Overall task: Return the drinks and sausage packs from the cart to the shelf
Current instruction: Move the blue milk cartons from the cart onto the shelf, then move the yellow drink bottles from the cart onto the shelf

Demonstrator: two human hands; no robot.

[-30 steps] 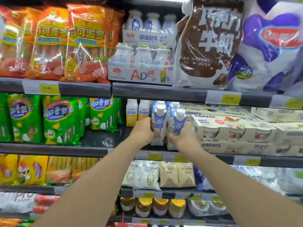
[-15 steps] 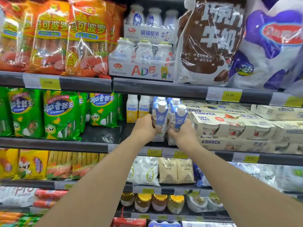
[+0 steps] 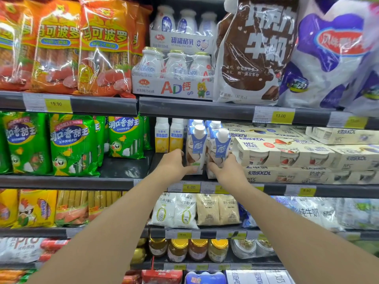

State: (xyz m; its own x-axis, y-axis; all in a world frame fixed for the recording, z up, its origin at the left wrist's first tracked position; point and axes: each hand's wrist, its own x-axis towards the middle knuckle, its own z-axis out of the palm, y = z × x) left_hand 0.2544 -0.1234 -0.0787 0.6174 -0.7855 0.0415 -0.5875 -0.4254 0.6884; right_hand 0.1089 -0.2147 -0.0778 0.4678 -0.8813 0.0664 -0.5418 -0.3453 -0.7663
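Stocked supermarket shelving fills the view, with dark shelf rails [image 3: 205,108] carrying yellow price tags. On the second shelf [image 3: 127,168] from the top, two blue-and-white drink cartons with white caps are seen upright, side by side and touching. The left carton [image 3: 196,148] is gripped low on its left side by the left hand [image 3: 174,165], thumb against its front near the base. The right carton [image 3: 219,147] is gripped at its lower part by the right hand [image 3: 227,171], fingers curled round it. More cartons of the same kind are ranked just behind. Yellow-and-white cartons [image 3: 168,134] are placed just to the left, cream yoghurt multipacks [image 3: 287,152] just to the right. Green sausage packs [image 3: 72,144] are stood further left on the same level, orange sausage packs [image 3: 102,48] on the shelf above. No cart is in view
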